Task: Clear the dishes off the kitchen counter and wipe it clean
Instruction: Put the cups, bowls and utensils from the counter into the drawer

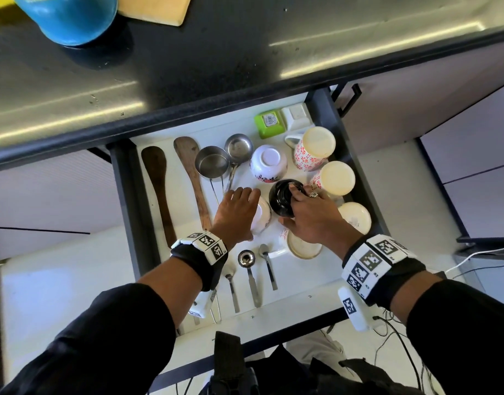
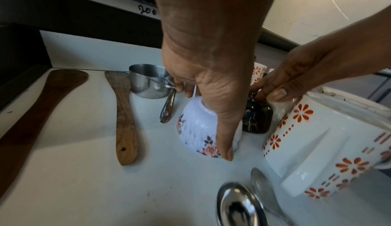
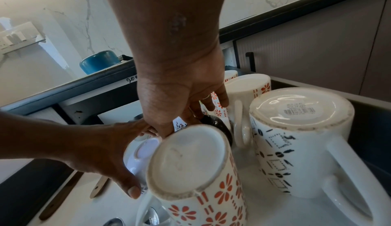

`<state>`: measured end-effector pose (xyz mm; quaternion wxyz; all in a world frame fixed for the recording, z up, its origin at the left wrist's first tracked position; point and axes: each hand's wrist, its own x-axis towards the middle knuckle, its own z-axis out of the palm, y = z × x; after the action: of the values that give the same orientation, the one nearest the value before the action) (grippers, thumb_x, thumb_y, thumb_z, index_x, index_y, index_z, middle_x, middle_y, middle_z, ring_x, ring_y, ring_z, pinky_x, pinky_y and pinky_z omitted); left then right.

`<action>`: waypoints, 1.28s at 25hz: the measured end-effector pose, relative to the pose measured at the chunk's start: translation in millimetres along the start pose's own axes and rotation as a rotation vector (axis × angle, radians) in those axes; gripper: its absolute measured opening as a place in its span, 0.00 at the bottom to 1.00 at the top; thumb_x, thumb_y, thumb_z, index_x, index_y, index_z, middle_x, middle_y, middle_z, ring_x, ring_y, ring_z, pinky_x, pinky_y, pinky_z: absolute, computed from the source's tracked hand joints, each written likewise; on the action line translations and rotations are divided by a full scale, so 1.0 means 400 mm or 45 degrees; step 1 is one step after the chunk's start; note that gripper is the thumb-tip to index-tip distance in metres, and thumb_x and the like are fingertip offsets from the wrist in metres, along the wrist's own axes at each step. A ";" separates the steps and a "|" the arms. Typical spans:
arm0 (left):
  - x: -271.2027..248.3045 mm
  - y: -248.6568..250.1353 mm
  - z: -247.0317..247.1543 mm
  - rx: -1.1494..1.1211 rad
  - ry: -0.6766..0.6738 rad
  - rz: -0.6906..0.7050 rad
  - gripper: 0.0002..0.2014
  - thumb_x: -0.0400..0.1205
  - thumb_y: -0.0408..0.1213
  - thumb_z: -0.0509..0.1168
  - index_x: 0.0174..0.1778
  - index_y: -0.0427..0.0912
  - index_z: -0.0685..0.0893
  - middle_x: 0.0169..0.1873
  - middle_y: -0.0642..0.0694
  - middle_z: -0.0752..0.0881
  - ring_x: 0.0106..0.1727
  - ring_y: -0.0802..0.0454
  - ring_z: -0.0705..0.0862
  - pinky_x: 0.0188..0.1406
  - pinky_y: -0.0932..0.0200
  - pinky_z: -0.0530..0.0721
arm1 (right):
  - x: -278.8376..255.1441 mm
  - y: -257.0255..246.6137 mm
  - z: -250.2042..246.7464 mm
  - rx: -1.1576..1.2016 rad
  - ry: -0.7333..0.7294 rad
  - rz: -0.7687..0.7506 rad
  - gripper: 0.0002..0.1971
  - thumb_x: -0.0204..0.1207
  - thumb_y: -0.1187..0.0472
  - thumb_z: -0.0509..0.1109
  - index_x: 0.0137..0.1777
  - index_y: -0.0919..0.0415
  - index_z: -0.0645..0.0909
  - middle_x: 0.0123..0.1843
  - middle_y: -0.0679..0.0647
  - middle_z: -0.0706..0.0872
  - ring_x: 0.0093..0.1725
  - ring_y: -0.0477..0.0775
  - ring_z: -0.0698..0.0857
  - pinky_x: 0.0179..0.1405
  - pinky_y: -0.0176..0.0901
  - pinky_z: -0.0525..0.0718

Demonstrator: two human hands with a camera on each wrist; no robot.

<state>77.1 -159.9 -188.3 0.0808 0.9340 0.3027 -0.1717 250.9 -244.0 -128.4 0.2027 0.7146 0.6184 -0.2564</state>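
Observation:
An open drawer below the dark counter holds upturned crockery. My left hand grips a white floral bowl from above, mouth down on the drawer floor; in the left wrist view the thumb runs down the side of the bowl. Right beside it, my right hand holds a small black cup upside down, fingers over its base. The black cup stands against the bowl. In the right wrist view a mug mostly hides the cup.
Two wooden spatulas, steel measuring cups and spoons lie left and front. Orange-flowered mugs crowd the right side, a second floral bowl and green tub behind. A blue pot stands on the counter.

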 end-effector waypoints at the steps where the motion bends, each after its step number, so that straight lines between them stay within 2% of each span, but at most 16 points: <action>1: -0.004 -0.003 -0.013 -0.035 -0.001 0.009 0.54 0.62 0.58 0.81 0.78 0.41 0.62 0.70 0.43 0.74 0.70 0.41 0.75 0.73 0.48 0.69 | -0.004 -0.002 -0.004 0.044 0.048 -0.010 0.27 0.83 0.42 0.58 0.75 0.59 0.73 0.85 0.55 0.60 0.84 0.62 0.59 0.79 0.59 0.61; 3: -0.010 -0.010 -0.054 -0.130 0.045 0.023 0.48 0.67 0.55 0.80 0.79 0.44 0.64 0.74 0.44 0.73 0.75 0.42 0.72 0.75 0.49 0.66 | -0.013 -0.003 -0.019 0.182 0.227 -0.056 0.22 0.80 0.47 0.65 0.70 0.57 0.77 0.78 0.54 0.71 0.77 0.59 0.70 0.70 0.53 0.71; 6: -0.017 -0.025 -0.157 -0.211 0.223 0.000 0.31 0.77 0.51 0.72 0.74 0.49 0.72 0.72 0.48 0.76 0.74 0.45 0.74 0.72 0.52 0.69 | -0.027 0.003 -0.084 0.414 0.527 -0.111 0.16 0.76 0.54 0.71 0.62 0.58 0.81 0.65 0.54 0.81 0.64 0.58 0.79 0.57 0.50 0.79; 10: 0.002 -0.050 -0.352 -0.394 0.606 -0.058 0.14 0.79 0.48 0.70 0.58 0.49 0.83 0.57 0.50 0.84 0.60 0.44 0.83 0.59 0.48 0.77 | -0.051 0.043 -0.231 0.600 0.951 -0.165 0.13 0.73 0.58 0.75 0.57 0.60 0.84 0.59 0.54 0.83 0.58 0.57 0.81 0.58 0.49 0.79; 13: 0.032 -0.062 -0.480 -0.509 0.826 -0.062 0.11 0.78 0.50 0.65 0.50 0.50 0.85 0.50 0.51 0.86 0.52 0.44 0.85 0.50 0.49 0.80 | -0.054 0.087 -0.327 0.661 1.155 -0.171 0.09 0.71 0.59 0.75 0.50 0.59 0.85 0.54 0.54 0.84 0.56 0.56 0.82 0.57 0.45 0.78; 15: 0.049 -0.060 -0.554 -0.554 0.896 -0.074 0.10 0.77 0.51 0.64 0.47 0.52 0.85 0.47 0.53 0.86 0.50 0.45 0.86 0.50 0.49 0.80 | -0.059 0.127 -0.377 0.684 1.248 -0.136 0.07 0.70 0.57 0.74 0.47 0.56 0.85 0.50 0.51 0.84 0.53 0.54 0.82 0.56 0.45 0.78; 17: 0.068 -0.049 -0.609 -0.558 0.886 -0.068 0.07 0.79 0.48 0.68 0.48 0.52 0.85 0.49 0.54 0.86 0.52 0.47 0.85 0.53 0.49 0.79 | -0.073 0.168 -0.410 0.704 1.318 -0.103 0.05 0.69 0.57 0.74 0.44 0.55 0.85 0.47 0.50 0.84 0.50 0.53 0.82 0.54 0.43 0.77; 19: 0.087 -0.035 -0.641 -0.523 0.847 -0.035 0.07 0.79 0.47 0.70 0.51 0.52 0.85 0.51 0.54 0.85 0.53 0.48 0.85 0.56 0.49 0.79 | -0.088 0.208 -0.427 0.727 1.324 -0.066 0.04 0.69 0.58 0.74 0.43 0.55 0.85 0.46 0.50 0.85 0.49 0.52 0.82 0.53 0.41 0.77; 22: 0.121 -0.016 -0.666 -0.537 0.809 -0.035 0.07 0.80 0.50 0.69 0.52 0.55 0.84 0.51 0.56 0.84 0.53 0.51 0.84 0.57 0.51 0.79 | -0.096 0.297 -0.445 0.793 1.284 0.012 0.04 0.69 0.55 0.73 0.40 0.54 0.84 0.44 0.49 0.84 0.47 0.51 0.83 0.51 0.49 0.83; 24: 0.156 -0.002 -0.682 -0.554 0.788 -0.047 0.08 0.80 0.51 0.69 0.52 0.57 0.82 0.50 0.59 0.82 0.53 0.54 0.83 0.56 0.54 0.78 | -0.092 0.386 -0.477 0.813 1.268 0.087 0.02 0.70 0.57 0.73 0.38 0.54 0.84 0.43 0.47 0.84 0.47 0.50 0.83 0.51 0.51 0.84; 26: 0.202 0.007 -0.701 -0.534 0.755 -0.069 0.09 0.80 0.53 0.68 0.53 0.59 0.80 0.51 0.60 0.81 0.54 0.56 0.82 0.56 0.57 0.76 | -0.078 0.481 -0.524 0.783 1.212 0.162 0.02 0.72 0.58 0.74 0.39 0.53 0.84 0.45 0.47 0.84 0.50 0.50 0.83 0.53 0.48 0.83; 28: 0.250 0.008 -0.725 -0.497 0.689 -0.128 0.11 0.81 0.55 0.66 0.57 0.59 0.78 0.54 0.61 0.80 0.55 0.57 0.82 0.58 0.58 0.74 | -0.034 0.574 -0.571 0.716 1.156 0.196 0.03 0.74 0.57 0.74 0.45 0.54 0.85 0.50 0.48 0.84 0.55 0.53 0.82 0.56 0.43 0.79; 29: 0.271 0.005 -0.738 -0.462 0.638 -0.162 0.13 0.82 0.56 0.65 0.59 0.59 0.77 0.57 0.60 0.80 0.57 0.58 0.81 0.60 0.57 0.74 | -0.003 0.612 -0.593 0.688 1.121 0.188 0.07 0.74 0.57 0.74 0.50 0.55 0.84 0.53 0.50 0.83 0.58 0.55 0.82 0.58 0.43 0.76; 32: 0.373 -0.012 -0.786 -0.314 0.500 -0.300 0.19 0.82 0.58 0.64 0.66 0.57 0.75 0.64 0.58 0.78 0.64 0.56 0.80 0.66 0.54 0.74 | 0.143 0.700 -0.664 0.664 0.890 0.115 0.25 0.74 0.49 0.75 0.68 0.57 0.78 0.68 0.55 0.78 0.69 0.59 0.77 0.68 0.49 0.75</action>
<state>272.7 4.3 47.9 0.1132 0.8907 0.4381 0.0430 564.3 -81.0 37.3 -0.1949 0.8120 0.5327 -0.1377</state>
